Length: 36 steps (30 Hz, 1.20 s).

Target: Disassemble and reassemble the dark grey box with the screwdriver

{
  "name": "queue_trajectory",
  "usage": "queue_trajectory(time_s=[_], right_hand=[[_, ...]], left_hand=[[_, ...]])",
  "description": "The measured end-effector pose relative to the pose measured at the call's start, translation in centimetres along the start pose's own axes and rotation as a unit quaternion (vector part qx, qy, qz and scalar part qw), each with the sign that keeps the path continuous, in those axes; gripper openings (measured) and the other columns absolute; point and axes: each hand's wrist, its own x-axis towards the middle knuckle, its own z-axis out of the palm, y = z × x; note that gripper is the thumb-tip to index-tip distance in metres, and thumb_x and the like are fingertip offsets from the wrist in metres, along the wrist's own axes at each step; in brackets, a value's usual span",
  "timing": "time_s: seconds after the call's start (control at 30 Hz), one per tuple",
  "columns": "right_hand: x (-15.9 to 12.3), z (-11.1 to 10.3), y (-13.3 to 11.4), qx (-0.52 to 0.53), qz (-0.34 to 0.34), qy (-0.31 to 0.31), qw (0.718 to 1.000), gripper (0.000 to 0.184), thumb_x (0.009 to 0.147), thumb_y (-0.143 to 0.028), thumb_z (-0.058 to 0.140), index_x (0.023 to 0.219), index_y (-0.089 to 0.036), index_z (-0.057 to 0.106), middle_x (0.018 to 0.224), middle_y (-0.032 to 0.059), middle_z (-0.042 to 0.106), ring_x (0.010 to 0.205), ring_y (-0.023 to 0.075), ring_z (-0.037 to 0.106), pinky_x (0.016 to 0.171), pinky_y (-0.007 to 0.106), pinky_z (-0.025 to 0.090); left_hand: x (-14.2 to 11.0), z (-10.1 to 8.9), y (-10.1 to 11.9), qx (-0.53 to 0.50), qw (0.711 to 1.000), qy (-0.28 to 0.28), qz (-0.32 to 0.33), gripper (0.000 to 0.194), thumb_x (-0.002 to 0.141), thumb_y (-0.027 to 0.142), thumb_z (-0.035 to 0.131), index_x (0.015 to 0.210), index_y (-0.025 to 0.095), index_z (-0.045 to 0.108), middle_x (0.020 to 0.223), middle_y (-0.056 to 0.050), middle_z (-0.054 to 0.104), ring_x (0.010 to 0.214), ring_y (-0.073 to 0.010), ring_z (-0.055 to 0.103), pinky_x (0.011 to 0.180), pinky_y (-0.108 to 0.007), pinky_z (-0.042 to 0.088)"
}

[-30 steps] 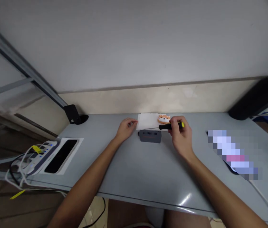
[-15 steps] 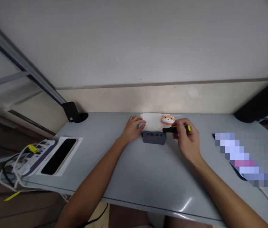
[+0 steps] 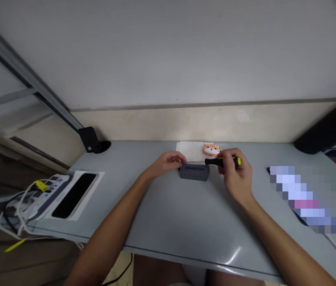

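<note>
A dark grey box (image 3: 194,172) with a row of vent slots stands on the desk in front of me. In my right hand (image 3: 237,174) is a screwdriver (image 3: 214,161) with a black and yellow handle, held level, its thin shaft running left along the box's top edge. My left hand (image 3: 169,163) has its fingers bent together at the box's upper left corner, by the shaft's far end; what they pinch is too small to make out. Behind the box lies a white paper (image 3: 190,150), with an orange and white animal-face case (image 3: 211,149) on it.
On the left of the desk (image 3: 156,214) are a power strip (image 3: 49,196) with tangled cables and a black phone (image 3: 74,195) on white paper. A pixelated device (image 3: 302,198) with a cable lies to the right. A wall rises behind the desk.
My left hand has come down from the paper to the box's upper left corner, its fingers drawing together. The screwdriver and my right hand have barely shifted.
</note>
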Motion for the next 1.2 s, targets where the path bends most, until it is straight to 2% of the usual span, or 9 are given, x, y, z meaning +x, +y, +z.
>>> queue_trajectory(time_s=[0.2, 0.4, 0.63, 0.83, 1.07, 1.2], right_hand=[[0.05, -0.13, 0.15, -0.026, -0.006, -0.014, 1.000, 0.044, 0.094, -0.063, 0.060, 0.077, -0.023, 0.062, 0.057, -0.0051, 0.051, 0.049, 0.0112, 0.046, 0.049, 0.025, 0.039], [0.08, -0.21, 0.36, -0.036, -0.013, 0.004, 0.999, 0.044, 0.094, -0.063, 0.060, 0.078, -0.023, 0.064, 0.058, -0.0044, 0.052, 0.050, 0.0119, 0.047, 0.051, 0.026, 0.040], [-0.01, -0.09, -0.14, -0.020, 0.009, -0.015, 1.000, 0.043, 0.094, -0.063, 0.061, 0.078, -0.023, 0.062, 0.058, -0.0047, 0.051, 0.050, 0.0117, 0.046, 0.051, 0.026, 0.041], [0.02, -0.18, 0.03, -0.024, 0.016, 0.009, 1.000, 0.039, 0.093, -0.059, 0.061, 0.078, -0.023, 0.062, 0.059, -0.0045, 0.052, 0.052, 0.0125, 0.048, 0.056, 0.028, 0.043], [-0.24, -0.23, -0.03, -0.037, 0.001, -0.020, 0.999, 0.033, 0.095, -0.052, 0.060, 0.078, -0.023, 0.062, 0.060, -0.0046, 0.052, 0.055, 0.0129, 0.050, 0.058, 0.028, 0.045], [-0.11, -0.36, 0.07, -0.029, 0.011, 0.005, 1.000, 0.033, 0.094, -0.051, 0.061, 0.076, -0.023, 0.062, 0.063, -0.0038, 0.057, 0.053, 0.0116, 0.049, 0.056, 0.028, 0.044]], left_hand=[[0.08, -0.11, -0.11, 0.008, 1.000, -0.007, -0.003, 0.016, 0.078, 0.031, 0.066, 0.088, 0.019, 0.071, 0.089, -0.005, 0.072, 0.084, -0.0189, 0.065, 0.079, -0.031, 0.051], [0.01, -0.15, 0.06, 0.001, 1.000, -0.014, 0.003, 0.014, 0.080, 0.029, 0.066, 0.087, 0.019, 0.072, 0.085, -0.003, 0.071, 0.081, -0.0174, 0.065, 0.078, -0.030, 0.050], [0.11, -0.18, -0.18, -0.006, 1.000, -0.014, 0.000, 0.016, 0.080, 0.030, 0.069, 0.088, 0.017, 0.072, 0.085, -0.003, 0.071, 0.083, -0.0171, 0.064, 0.079, -0.029, 0.050], [0.09, -0.15, -0.34, -0.011, 1.000, -0.017, -0.008, 0.017, 0.080, 0.031, 0.069, 0.089, 0.017, 0.071, 0.085, -0.002, 0.068, 0.080, -0.0156, 0.060, 0.078, -0.028, 0.046], [0.16, 0.26, -0.08, -0.031, 0.999, -0.024, -0.020, 0.017, 0.080, 0.031, 0.070, 0.088, 0.017, 0.069, 0.083, -0.001, 0.066, 0.076, -0.0140, 0.058, 0.074, -0.027, 0.046], [0.20, 0.39, 0.05, -0.038, 0.999, -0.033, -0.016, 0.017, 0.078, 0.030, 0.070, 0.089, 0.017, 0.070, 0.084, -0.002, 0.067, 0.078, -0.0146, 0.060, 0.076, -0.027, 0.047]])
